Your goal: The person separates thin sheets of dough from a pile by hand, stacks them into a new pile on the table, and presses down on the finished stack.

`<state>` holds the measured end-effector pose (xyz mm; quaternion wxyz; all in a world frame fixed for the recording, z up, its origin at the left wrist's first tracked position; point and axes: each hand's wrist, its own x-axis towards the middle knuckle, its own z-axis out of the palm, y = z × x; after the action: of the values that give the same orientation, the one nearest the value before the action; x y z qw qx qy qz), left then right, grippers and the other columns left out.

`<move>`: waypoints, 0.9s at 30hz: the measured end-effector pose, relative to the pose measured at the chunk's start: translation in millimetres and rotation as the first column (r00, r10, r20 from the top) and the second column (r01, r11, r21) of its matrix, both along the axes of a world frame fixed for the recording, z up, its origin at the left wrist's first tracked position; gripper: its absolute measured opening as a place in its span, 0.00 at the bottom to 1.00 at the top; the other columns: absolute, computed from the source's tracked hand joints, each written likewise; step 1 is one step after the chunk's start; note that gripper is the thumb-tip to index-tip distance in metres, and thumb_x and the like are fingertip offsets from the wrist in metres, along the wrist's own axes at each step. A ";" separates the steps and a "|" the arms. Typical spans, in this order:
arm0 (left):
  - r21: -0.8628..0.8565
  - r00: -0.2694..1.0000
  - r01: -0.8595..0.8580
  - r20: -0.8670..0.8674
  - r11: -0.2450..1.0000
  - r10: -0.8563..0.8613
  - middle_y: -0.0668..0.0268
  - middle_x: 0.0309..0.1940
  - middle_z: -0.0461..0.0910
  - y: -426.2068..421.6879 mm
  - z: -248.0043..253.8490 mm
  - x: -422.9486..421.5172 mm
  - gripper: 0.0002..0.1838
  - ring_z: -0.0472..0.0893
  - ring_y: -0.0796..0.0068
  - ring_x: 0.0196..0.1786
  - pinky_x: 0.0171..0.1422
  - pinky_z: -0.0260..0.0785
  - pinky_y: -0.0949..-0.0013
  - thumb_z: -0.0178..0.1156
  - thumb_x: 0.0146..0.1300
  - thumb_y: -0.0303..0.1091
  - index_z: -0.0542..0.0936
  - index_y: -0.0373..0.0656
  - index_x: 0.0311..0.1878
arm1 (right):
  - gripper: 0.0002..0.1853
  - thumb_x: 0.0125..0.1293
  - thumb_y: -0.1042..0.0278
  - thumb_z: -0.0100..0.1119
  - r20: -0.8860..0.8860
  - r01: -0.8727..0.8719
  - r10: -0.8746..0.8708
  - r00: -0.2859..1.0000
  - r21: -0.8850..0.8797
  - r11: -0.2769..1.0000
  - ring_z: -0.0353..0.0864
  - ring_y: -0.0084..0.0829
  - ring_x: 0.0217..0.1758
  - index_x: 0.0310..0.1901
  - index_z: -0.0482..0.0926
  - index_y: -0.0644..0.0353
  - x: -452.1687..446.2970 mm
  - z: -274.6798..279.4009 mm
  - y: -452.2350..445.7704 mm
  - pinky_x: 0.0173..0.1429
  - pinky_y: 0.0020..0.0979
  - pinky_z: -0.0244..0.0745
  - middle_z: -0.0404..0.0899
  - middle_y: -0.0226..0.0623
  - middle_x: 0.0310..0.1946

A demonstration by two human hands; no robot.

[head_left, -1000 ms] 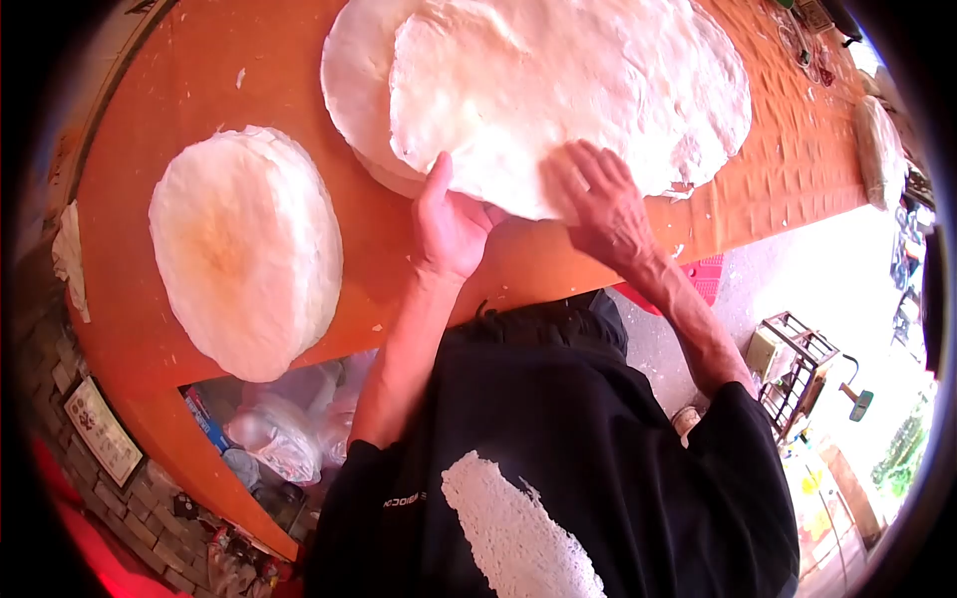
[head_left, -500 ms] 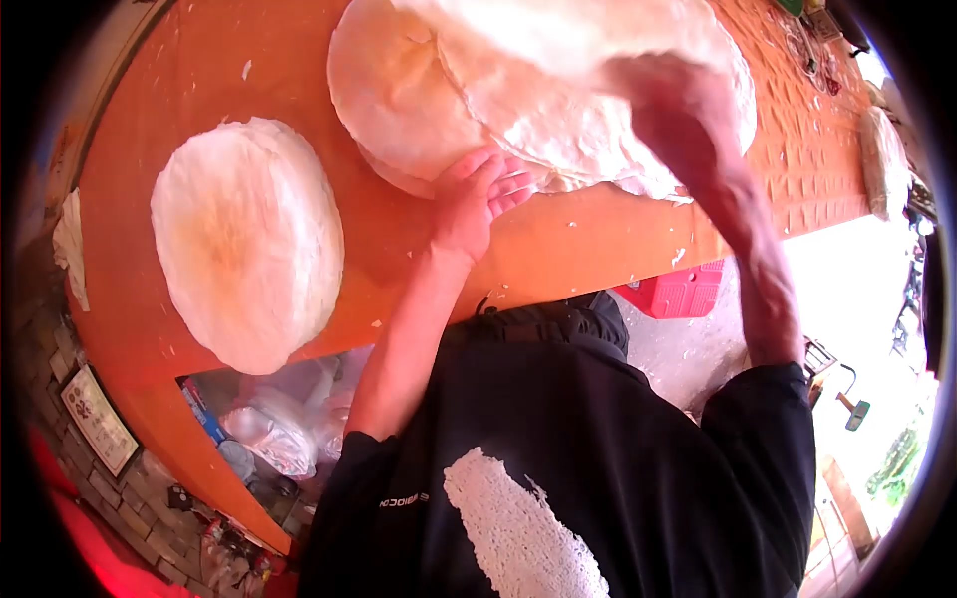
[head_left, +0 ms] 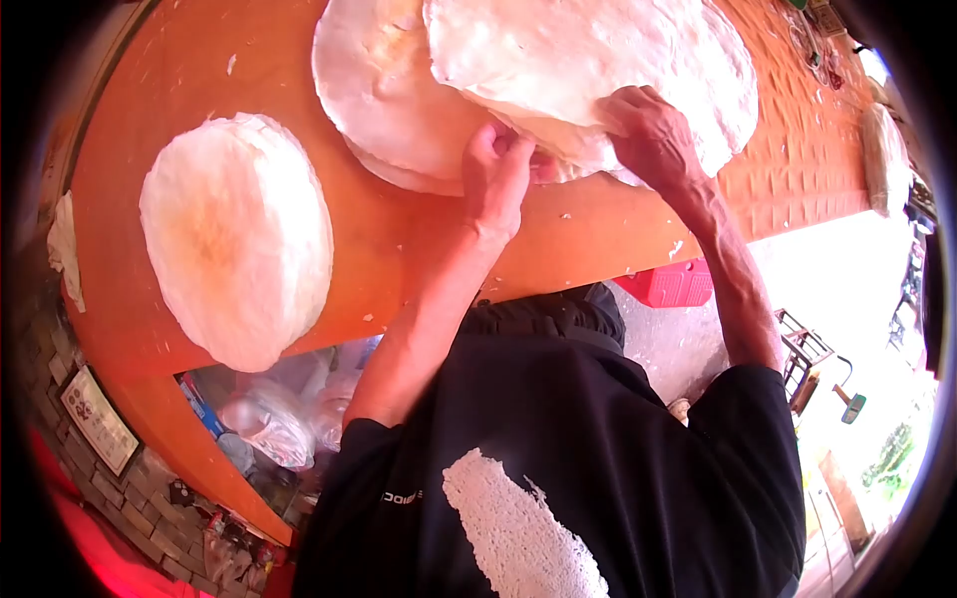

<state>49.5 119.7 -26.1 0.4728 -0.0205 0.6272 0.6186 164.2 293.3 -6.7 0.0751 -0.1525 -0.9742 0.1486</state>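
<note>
Thin, pale round flatbreads (head_left: 389, 115) lie stacked and overlapping at the back of the table. The top flatbread (head_left: 568, 60) lies shifted to the right, leaving the left part of the layers below exposed. My left hand (head_left: 498, 174) is at the near edge of the pile, its thumb and fingers pinched on a flatbread edge; some fingertips are hidden. My right hand (head_left: 653, 140) pinches the near edge of the top flatbread, fingers bent over it. A separate oval stack of flatbreads (head_left: 234, 239) sits to the left, touched by neither hand.
The orange table (head_left: 399, 249) carries small white scraps and has a dimpled surface on the right. Below its edge is a red plastic container (head_left: 678, 285). Plastic bags (head_left: 269, 424) fill an opening under the left side. A wrapped bundle (head_left: 885, 159) lies at the far right.
My right hand has slowed from a blur and come nearer, onto the sheet's near edge. My left hand has moved right, its spread fingers now closed. The top flatbread has shifted, baring more beneath.
</note>
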 end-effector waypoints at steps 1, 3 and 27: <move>0.118 0.992 -0.095 0.093 0.988 0.084 0.62 0.36 0.77 1.5 -2.4 0.8 0.09 0.81 0.71 0.38 0.42 0.78 0.68 0.55 0.63 0.27 0.72 0.36 0.44 | 0.10 0.52 0.71 0.60 -0.081 -0.049 0.049 0.995 0.000 0.999 0.78 0.39 0.42 0.38 0.81 0.54 0.7 1.0 -2.3 0.43 0.37 0.77 0.80 0.34 0.36; 0.227 0.969 -0.200 0.192 0.953 0.158 0.63 0.37 0.76 4.2 -3.8 -1.6 0.10 0.80 0.72 0.39 0.41 0.78 0.68 0.56 0.60 0.25 0.72 0.35 0.45 | 0.14 0.55 0.64 0.64 -0.075 -0.050 0.049 0.996 -0.011 0.999 0.78 0.41 0.44 0.43 0.80 0.57 6.6 0.2 -2.7 0.46 0.37 0.76 0.80 0.38 0.39; 0.316 0.922 -0.168 0.385 0.934 0.035 0.61 0.47 0.78 7.7 11.5 -3.8 0.15 0.80 0.64 0.49 0.49 0.75 0.60 0.52 0.69 0.35 0.72 0.37 0.53 | 0.10 0.59 0.62 0.61 -0.116 0.447 -0.433 0.894 0.301 0.842 0.78 0.35 0.26 0.32 0.82 0.61 -22.1 146.7 76.4 0.32 0.38 0.71 0.78 0.40 0.23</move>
<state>45.7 127.4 -14.6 0.5464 -0.0880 0.4061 0.7272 142.1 369.8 139.9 0.1518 -0.3544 -0.9222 -0.0292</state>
